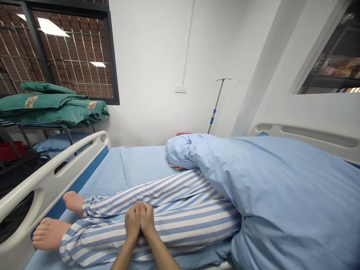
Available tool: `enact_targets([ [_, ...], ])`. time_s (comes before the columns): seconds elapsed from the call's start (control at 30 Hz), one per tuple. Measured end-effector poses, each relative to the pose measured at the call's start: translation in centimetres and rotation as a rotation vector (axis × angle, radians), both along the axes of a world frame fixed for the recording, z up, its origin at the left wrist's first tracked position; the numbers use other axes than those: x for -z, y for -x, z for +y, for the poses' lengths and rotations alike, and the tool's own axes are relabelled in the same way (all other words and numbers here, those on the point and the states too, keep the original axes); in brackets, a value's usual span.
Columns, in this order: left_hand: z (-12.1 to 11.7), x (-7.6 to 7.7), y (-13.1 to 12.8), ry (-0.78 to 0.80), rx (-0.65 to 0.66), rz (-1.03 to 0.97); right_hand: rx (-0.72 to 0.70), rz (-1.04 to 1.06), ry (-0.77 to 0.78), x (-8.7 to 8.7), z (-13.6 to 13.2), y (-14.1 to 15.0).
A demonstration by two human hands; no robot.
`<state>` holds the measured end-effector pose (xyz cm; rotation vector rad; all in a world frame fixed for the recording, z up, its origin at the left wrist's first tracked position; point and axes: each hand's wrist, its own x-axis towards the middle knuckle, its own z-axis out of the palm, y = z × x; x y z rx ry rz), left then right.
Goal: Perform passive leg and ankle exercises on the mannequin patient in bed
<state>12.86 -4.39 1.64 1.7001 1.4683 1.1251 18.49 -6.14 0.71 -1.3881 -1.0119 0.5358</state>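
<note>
My left hand [132,221] and my right hand [147,218] are closed and pressed side by side, knuckles up. Both are over the blue-and-white striped trousers [191,221] of a figure lying on the bed, around the lower legs. The undersides of my fingers are hidden, so I cannot tell whether they grip anything. Two bare feet, the nearer foot [50,233] and the farther foot [73,202], stick out of the trouser cuffs to the left. A light blue quilt [281,176] covers the figure from the thighs up. Part of the figure's hand [176,167] shows at the quilt's edge.
A pale footboard [60,153] stands at the left, a headboard [317,135] at the right. Beyond the bed, an IV pole [218,103] rises by the wall. Green folded bedding [53,107] lies on a metal frame beneath the barred window [75,56].
</note>
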Motion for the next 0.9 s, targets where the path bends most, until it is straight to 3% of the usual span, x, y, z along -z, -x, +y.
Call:
enact_targets([
  [0.17, 0.1, 0.7, 0.4, -0.007, 0.022, 0.106, 0.005, 0.001, -0.01, -0.7, -0.1, -0.1],
  [0.37, 0.0, 0.0, 0.1, 0.008, 0.038, 0.213, 0.012, -0.165, 0.041, -2.5, -0.7, -2.1],
  [0.67, -0.5, -0.3, 0.0, 0.023, 0.041, 0.263, 0.106, -0.222, 0.093, 0.0, -2.3, -3.0],
  [0.9, -0.5, -2.7, -3.0, 0.13, 0.043, 0.06, 0.078, -0.1, 0.065, -0.3, -2.1, -3.3],
])
